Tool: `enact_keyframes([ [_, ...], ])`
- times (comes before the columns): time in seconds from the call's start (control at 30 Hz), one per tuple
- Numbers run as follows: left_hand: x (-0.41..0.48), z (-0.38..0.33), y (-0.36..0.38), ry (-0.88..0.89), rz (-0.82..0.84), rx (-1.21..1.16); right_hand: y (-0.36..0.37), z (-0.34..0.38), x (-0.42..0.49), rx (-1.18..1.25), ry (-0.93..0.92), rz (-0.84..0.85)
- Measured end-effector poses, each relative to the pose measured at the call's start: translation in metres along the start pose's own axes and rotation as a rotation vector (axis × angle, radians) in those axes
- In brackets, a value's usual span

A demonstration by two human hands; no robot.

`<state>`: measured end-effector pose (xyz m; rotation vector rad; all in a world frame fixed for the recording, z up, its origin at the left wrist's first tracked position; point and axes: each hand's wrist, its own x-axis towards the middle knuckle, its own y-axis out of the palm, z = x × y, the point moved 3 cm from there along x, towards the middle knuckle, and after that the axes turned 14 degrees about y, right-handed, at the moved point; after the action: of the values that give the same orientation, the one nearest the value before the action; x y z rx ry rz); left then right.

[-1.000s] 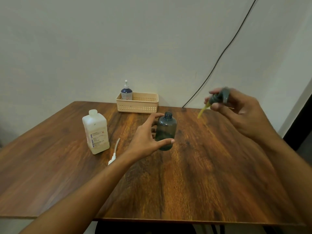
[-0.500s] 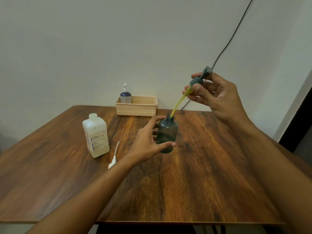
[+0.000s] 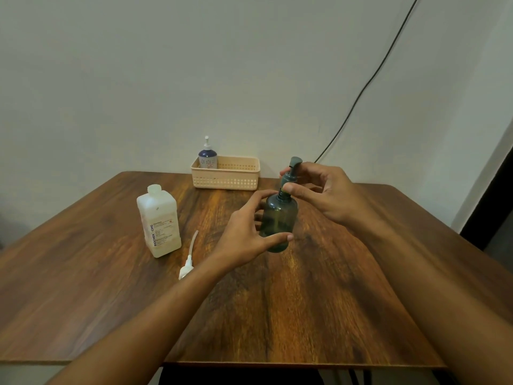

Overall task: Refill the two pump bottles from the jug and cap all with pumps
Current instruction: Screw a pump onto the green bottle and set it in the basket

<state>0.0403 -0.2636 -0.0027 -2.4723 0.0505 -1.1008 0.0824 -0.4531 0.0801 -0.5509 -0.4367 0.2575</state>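
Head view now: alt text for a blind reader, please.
Left hand grips a dark green bottle at a wooden table while right hand seats a pump on its neck. A white jug and loose white pump sit left.

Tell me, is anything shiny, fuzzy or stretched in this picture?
Head view: the wide lens fans the table out toward the camera; head view: a soft sheen lies on the wood before the basket; head view: small print on the jug is too fuzzy to read; head view: dim, even light leaves the dark bottle and its pump murky.
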Motion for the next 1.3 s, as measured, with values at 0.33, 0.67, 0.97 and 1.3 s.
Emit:
enact_keyframes([
  [0.33, 0.000, 0.003, -0.002, 0.011, -0.003, 0.001, 0.007, -0.010, 0.004, -0.016, 0.031, 0.042],
  [0.67, -0.002, 0.002, -0.001, 0.050, -0.016, 0.015, 0.008, -0.015, 0.004, 0.039, 0.040, -0.014],
  [0.97, -0.003, 0.000, 0.004, 0.040, -0.006, 0.009, 0.019, -0.021, 0.002, 0.106, 0.031, -0.066],
  [1.3, -0.005, 0.002, 0.004, 0.058, 0.004, 0.016, 0.009, -0.013, 0.009, 0.069, 0.066, 0.074],
])
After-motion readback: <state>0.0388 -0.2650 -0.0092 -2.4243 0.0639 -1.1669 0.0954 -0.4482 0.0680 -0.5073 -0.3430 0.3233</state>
